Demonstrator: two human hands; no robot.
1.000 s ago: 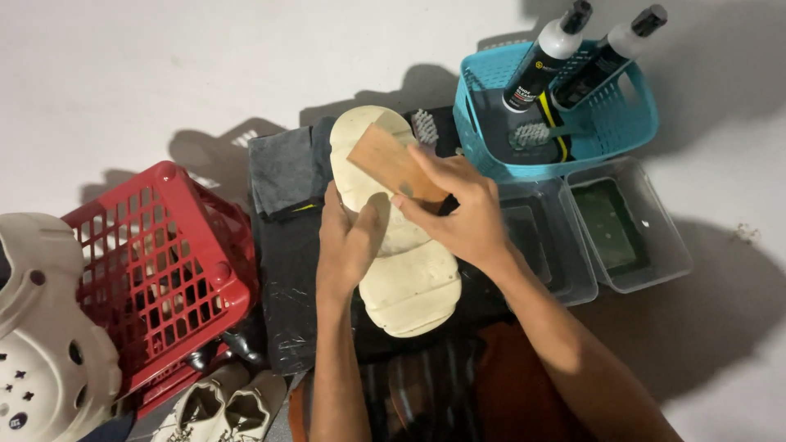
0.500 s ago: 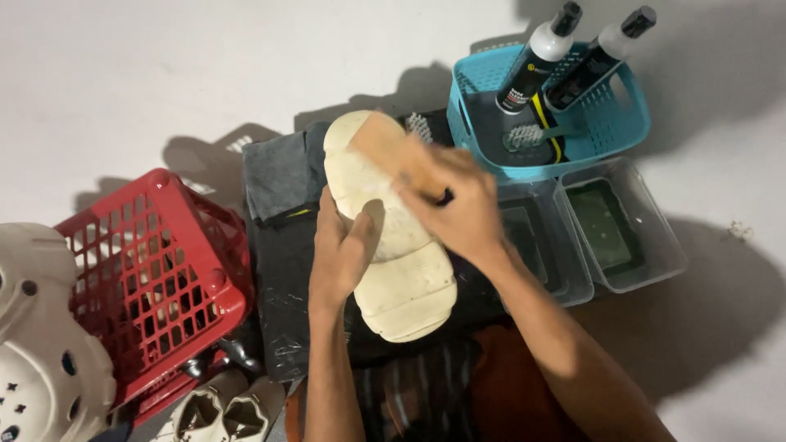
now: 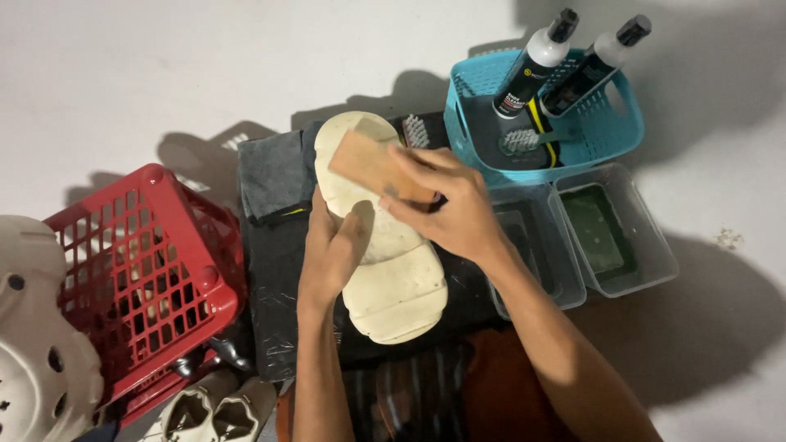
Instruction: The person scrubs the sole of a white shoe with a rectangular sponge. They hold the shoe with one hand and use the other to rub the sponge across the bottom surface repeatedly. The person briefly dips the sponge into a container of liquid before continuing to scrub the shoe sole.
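- Your left hand (image 3: 332,254) is closed along the left edge of the cream foam sandal (image 3: 385,245), thumb laid over its upturned sole, bracing it on the black mat (image 3: 274,303).
- Your right hand (image 3: 446,209) is clamped on a wooden-backed brush (image 3: 372,164), pressing it flat on the toe half of the sandal.
- The sandal's long axis runs away from you, tilted slightly leftward at the far end; the heel end points toward your lap, the toe end toward the wall.
- The brush lies slantwise across that axis, so your right hand is nearer the toe and your left hand nearer the middle.
- Right of the sandal sit two clear plastic tubs (image 3: 610,233), the outer one holding greenish liquid.
- Beyond them is a teal basket (image 3: 606,139) with two black-capped bottles (image 3: 536,61) and another brush.
- Left of the sandal a grey cloth (image 3: 270,172) lies on the mat, and further left stands a red basket (image 3: 139,278).
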